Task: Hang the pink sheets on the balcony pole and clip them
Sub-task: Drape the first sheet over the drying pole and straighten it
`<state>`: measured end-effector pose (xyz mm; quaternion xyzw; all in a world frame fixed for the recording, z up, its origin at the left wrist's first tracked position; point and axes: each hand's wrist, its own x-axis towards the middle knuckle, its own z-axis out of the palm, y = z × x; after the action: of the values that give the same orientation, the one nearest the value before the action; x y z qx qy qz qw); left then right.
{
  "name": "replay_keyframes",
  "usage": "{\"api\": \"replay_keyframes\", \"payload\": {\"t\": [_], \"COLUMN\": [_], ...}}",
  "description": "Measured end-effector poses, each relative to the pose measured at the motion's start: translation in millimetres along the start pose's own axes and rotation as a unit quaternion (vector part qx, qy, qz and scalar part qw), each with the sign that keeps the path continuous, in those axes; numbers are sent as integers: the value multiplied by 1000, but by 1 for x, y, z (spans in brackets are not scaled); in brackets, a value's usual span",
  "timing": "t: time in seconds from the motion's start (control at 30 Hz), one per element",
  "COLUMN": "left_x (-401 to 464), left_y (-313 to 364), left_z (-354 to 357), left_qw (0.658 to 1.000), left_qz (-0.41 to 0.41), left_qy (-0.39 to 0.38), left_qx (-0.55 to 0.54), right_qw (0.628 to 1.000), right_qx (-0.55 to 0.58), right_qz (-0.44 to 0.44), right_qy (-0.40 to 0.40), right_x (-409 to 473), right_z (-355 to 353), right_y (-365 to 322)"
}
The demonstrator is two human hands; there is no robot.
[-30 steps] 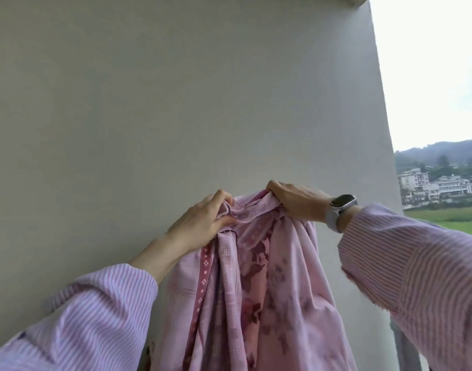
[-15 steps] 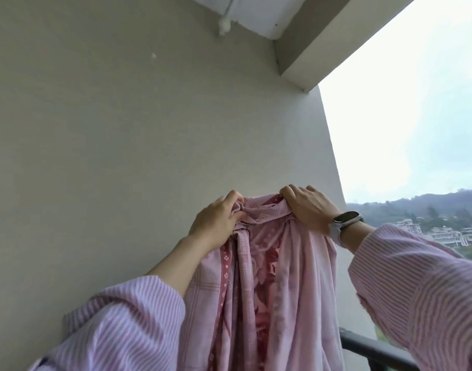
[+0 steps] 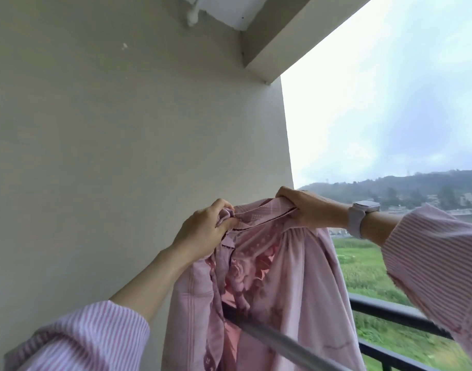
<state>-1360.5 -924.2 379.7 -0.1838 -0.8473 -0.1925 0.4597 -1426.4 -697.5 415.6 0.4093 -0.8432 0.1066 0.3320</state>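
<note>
A pink sheet [image 3: 291, 269] with a darker rose pattern hangs bunched in front of me, held up by its top hem. My left hand [image 3: 205, 228] is closed on the hem's left end. My right hand [image 3: 309, 207], with a pale watch at its wrist, grips the hem farther right, and the stretch of hem between the hands is pulled out. A grey metal pole [image 3: 288, 344] slants from the sheet's lower middle down to the right, in front of the cloth. No clips are in view.
A plain beige wall [image 3: 122, 156] fills the left. A ceiling beam [image 3: 296, 36] runs overhead. A black balcony railing [image 3: 395, 317] crosses the lower right, with green fields and hills beyond it.
The view has tilted up and to the right, bringing in the ceiling, railing and pole. My hands have drawn apart, spreading the sheet's top hem between them.
</note>
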Motion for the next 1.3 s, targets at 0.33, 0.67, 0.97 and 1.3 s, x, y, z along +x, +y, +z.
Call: {"api": "replay_keyframes", "payload": {"t": [0.33,0.67,0.97,1.3], "left_x": [-81,-117,-184,-202], "left_y": [98,168,199,241], "left_z": [-6,19,20,8], "left_qw": [998,991,979,976], "left_qz": [-39,12,-40,-172], "left_qy": [27,64,125,124], "left_qx": [34,118,156,45], "right_qw": [998,996,973,981], "right_qx": [-39,-54,-68,190], "right_qz": [-58,-75,-218,-29], "right_qy": [3,-12,23,-17], "right_x": [-127,-203,-244,-254], "right_z": [-48,-75,-55,-83], "right_y": [-42,-29,-53,-95]}}
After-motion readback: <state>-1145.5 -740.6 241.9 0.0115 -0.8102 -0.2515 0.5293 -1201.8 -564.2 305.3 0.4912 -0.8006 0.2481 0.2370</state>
